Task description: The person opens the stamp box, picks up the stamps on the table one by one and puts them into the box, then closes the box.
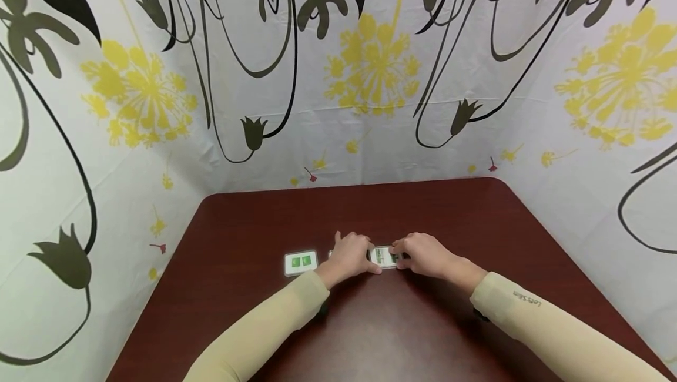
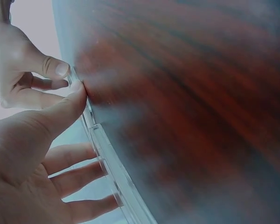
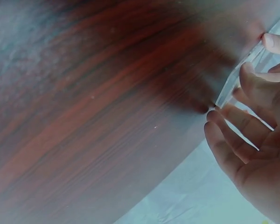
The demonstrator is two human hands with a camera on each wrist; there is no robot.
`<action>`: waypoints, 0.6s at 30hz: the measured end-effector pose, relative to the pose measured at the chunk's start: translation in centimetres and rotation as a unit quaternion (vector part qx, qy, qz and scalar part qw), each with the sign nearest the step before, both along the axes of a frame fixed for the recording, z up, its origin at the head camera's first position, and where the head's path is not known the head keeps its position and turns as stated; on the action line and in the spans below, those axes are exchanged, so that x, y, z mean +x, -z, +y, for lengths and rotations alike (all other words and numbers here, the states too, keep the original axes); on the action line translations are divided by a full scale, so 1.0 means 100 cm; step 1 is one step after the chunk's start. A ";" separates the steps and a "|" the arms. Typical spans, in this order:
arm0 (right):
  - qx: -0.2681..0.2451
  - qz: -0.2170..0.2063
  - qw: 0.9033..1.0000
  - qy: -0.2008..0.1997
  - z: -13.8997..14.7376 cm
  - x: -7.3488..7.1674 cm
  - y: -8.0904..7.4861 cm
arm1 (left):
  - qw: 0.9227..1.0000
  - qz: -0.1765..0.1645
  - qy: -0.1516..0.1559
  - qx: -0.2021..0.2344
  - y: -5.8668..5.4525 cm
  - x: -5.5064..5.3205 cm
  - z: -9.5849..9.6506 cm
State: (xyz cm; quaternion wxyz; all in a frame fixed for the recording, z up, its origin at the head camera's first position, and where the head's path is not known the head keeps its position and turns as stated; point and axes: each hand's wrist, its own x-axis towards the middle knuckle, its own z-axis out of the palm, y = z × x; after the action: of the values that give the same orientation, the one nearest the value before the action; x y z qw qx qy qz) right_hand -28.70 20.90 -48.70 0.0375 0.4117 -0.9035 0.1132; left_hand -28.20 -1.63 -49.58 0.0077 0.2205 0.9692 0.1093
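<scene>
A flat clear-edged tile (image 1: 382,257) with green pictures on a white face lies on the table between both hands. My left hand (image 1: 350,257) holds its left end, thumb at the near edge and index finger at the far edge. My right hand (image 1: 425,254) grips the right end between thumb and fingers. In the left wrist view, the left thumb (image 2: 67,109) presses the tile's edge, and the other fingers spread behind a second clear tile (image 2: 123,179). That second tile is mostly hidden by the left hand in the head view. The right thumb (image 3: 254,84) touches the clear edge in the right wrist view.
Another white tile (image 1: 300,262) with two green squares lies left of the hands. The dark red table (image 1: 370,211) has rounded far corners. A white curtain (image 1: 328,117) printed with flowers stands behind it and along both sides.
</scene>
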 end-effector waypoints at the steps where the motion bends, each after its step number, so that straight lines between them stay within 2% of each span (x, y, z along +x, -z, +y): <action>1: 0.002 0.001 1.000 0.001 0.000 0.000 0.000 | 1.000 0.001 -0.001 0.000 0.000 0.000 0.000; 6: 0.009 0.007 1.000 0.000 -0.003 -0.001 0.002 | 1.000 -0.002 -0.007 -0.004 0.001 0.000 0.000; 14: 0.041 0.048 0.998 -0.011 -0.007 -0.004 0.003 | 1.000 -0.005 -0.010 -0.006 -0.001 -0.001 0.000; 18: 0.051 0.050 0.997 -0.009 -0.008 -0.004 0.002 | 1.000 -0.006 -0.010 -0.016 0.000 0.000 0.001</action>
State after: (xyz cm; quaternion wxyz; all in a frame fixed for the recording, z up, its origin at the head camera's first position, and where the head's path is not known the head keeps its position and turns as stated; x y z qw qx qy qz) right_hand -29.06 20.13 -48.89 0.0603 0.4262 -0.9014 0.0472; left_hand -28.20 -1.57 -49.62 0.0157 0.2098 0.9730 0.0948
